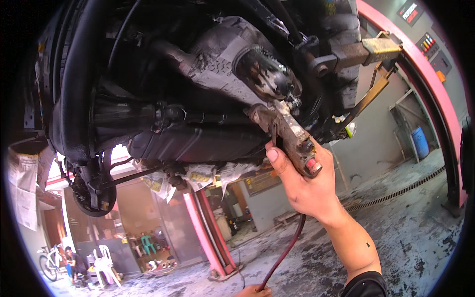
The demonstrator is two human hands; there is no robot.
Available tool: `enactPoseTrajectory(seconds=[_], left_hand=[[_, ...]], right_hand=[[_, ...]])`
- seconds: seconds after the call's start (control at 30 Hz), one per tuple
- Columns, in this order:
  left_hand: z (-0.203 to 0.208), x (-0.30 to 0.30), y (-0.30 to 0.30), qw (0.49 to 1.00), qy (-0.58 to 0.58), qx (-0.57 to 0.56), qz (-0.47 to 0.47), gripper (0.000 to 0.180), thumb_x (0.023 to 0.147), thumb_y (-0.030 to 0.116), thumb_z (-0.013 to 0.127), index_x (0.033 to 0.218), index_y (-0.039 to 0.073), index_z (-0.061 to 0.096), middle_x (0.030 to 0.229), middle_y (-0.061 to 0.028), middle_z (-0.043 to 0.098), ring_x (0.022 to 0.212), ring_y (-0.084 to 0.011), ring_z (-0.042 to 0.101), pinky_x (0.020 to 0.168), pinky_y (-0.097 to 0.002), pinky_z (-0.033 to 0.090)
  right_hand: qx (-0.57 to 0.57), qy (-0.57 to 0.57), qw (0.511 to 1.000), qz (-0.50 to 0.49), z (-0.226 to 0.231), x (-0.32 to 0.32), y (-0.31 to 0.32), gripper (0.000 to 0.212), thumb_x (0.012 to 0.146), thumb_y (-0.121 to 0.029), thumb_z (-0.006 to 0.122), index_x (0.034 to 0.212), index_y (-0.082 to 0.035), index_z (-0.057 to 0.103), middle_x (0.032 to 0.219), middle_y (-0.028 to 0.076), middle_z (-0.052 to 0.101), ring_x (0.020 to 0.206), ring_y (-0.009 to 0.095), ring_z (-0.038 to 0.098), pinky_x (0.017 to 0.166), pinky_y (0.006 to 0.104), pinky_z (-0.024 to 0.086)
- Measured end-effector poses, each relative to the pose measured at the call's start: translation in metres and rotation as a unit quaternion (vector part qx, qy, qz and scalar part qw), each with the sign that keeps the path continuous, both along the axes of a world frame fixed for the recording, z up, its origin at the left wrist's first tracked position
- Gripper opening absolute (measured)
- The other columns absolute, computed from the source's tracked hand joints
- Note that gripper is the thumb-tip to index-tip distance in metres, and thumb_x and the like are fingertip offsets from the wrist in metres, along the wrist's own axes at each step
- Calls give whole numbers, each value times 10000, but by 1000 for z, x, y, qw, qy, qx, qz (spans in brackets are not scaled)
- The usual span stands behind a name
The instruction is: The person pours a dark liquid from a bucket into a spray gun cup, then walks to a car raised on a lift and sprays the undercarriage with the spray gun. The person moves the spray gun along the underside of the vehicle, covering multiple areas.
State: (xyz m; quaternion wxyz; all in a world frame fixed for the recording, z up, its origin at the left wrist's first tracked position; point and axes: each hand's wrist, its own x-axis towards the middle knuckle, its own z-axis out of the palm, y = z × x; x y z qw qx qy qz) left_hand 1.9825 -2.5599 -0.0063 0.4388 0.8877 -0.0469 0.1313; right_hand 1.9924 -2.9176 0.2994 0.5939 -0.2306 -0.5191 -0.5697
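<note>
My right hand [311,185] is raised and closed round a grimy spray gun [294,136], its thumb along the near side. A dark, glossy canister [267,74], smeared with black coating, sits at the gun's far end, close under the vehicle's underside. A dark red hose [287,260] hangs from below the grip. Low at the bottom edge, my left hand [255,291] is closed round that hose; only part of the hand shows. Above and left of the gun is the raised vehicle's black-coated underbody [193,141], with a grey, paper-like covering [217,59] over one part.
A rusty lift arm [356,53] reaches in from a pink lift post [435,99] on the right. Another pink post [205,232] stands behind. Newspaper [200,175] hangs along the vehicle's edge. A person [74,265] sits far left near a white chair [105,265]; a blue drum [419,141] stands right.
</note>
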Motion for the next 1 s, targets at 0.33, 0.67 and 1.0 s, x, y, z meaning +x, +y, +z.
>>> enactPoseTrajectory(seconds=[0.33, 0.67, 1.0], left_hand=[[310, -27, -52, 952, -237, 27, -193, 582, 1077, 449, 521, 1492, 48, 440, 1407, -102, 591, 1264, -220, 584, 1039, -409, 494], [370, -45, -145, 902, -340, 73, -257, 611, 1080, 470, 502, 1496, 27, 435, 1408, -135, 589, 1269, -234, 584, 1052, -396, 471], [365, -41, -149, 891, -355, 122, -255, 614, 1067, 448, 540, 1482, 6, 440, 1405, -162, 596, 1269, -239, 585, 1070, -388, 458]], right_hand=[[-57, 43, 987, -147, -15, -12, 22, 530, 908, -84, 739, 1386, 51, 557, 975, 247, 708, 861, 408, 723, 766, 401, 566], [21, -24, 979, -200, 11, -10, 18, 511, 896, -58, 721, 1368, 48, 557, 923, 205, 715, 816, 392, 712, 723, 438, 540], [109, -65, 947, -295, 33, -32, -18, 493, 905, -46, 743, 1370, 22, 595, 933, 142, 738, 821, 243, 707, 759, 329, 522]])
